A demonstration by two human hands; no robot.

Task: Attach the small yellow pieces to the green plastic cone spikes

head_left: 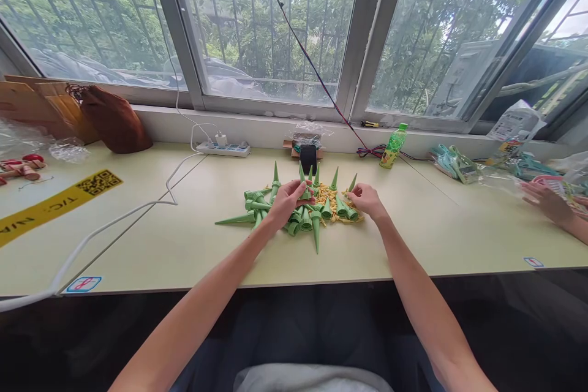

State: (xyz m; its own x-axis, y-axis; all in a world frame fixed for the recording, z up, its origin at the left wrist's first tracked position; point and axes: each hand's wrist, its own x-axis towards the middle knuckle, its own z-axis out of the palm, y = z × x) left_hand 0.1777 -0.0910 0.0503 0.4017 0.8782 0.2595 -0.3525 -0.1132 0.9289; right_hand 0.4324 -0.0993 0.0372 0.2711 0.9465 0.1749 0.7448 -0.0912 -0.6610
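Observation:
My left hand [285,201] is closed around a green plastic spike [302,174], its point turned upward. Around and below that hand lies a heap of similar hollow green spikes [256,203], some standing on their wide ends and others on their sides. Small yellow plastic pieces [327,195] are spread among the spikes, mostly between my two hands. My right hand [366,199] pinches its fingertips together at the right side of the yellow pieces, beside an upright spike [353,182]. Whatever sits between those fingertips is too small to make out.
Behind the heap stands a black roll [308,159]. A green drink bottle [394,147] and a power strip [225,148] are near the window ledge. A white cable [133,211] crosses the table at left. Another person's hand [549,202] rests by packages at far right.

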